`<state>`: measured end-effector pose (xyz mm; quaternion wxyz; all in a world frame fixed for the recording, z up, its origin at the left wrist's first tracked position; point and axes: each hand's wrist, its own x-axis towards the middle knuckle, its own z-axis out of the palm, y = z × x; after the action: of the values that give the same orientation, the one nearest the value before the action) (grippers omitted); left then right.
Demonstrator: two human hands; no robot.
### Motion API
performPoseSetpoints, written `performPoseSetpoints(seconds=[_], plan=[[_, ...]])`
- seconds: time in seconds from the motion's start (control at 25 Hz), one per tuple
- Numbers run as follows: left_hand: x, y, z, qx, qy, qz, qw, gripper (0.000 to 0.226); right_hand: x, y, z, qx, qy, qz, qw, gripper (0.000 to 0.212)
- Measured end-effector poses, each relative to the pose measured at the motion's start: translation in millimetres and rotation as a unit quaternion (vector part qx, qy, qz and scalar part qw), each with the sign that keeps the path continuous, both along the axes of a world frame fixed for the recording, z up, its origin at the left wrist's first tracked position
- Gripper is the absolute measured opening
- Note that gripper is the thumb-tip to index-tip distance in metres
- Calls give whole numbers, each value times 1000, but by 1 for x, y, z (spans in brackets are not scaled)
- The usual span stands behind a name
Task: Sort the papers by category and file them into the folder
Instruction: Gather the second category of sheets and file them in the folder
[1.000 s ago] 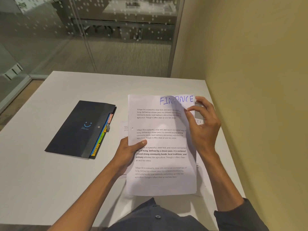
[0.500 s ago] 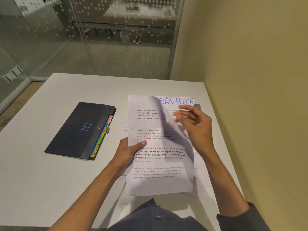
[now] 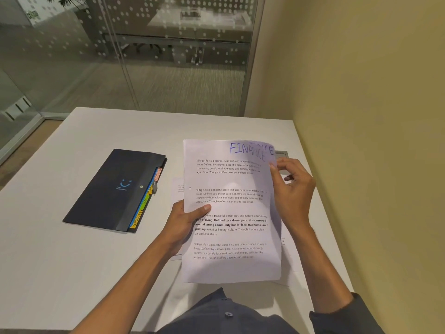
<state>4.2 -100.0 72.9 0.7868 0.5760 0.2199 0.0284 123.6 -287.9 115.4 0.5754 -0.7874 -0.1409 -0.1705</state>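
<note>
Centrally, a person holds a sheaf of papers (image 3: 231,210) upright above a white counter (image 3: 72,273). The front sheet bears printed paragraphs and the handwritten word FINANCE at its top. The left hand (image 3: 185,222) grips the sheaf's left edge, thumb pressed on the front. The right hand (image 3: 292,189) pinches the top right corner, fingers curled at the paper's edge. To the left of the papers, well apart, a closed dark folder (image 3: 113,189) lies flat on the counter. Coloured tabs stick out along its near edge, reading ADMIN, HR and SPORTS; what else is inside is hidden. More sheets (image 3: 177,189) lie flat beneath the held papers. Half a second ago the front sheet's corner was peeled far back; now it lies nearly flat, only its tip curled.
</note>
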Motion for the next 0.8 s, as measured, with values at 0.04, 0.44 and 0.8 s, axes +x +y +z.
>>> performPoseSetpoints(seconds=[0.04, 0.44, 0.8], plan=[[0, 0, 0, -1, -1, 0, 1000, 20, -1, 1, -1, -20, -21, 3, 1000, 11], [1, -1, -1, -20, -11, 2, 1000, 22, -4, 3, -16, -288, -222, -38, 931, 48], [1, 1, -2, -25, -13, 6, 1000, 21, -14, 3, -12, -163, -153, 111, 968, 57]])
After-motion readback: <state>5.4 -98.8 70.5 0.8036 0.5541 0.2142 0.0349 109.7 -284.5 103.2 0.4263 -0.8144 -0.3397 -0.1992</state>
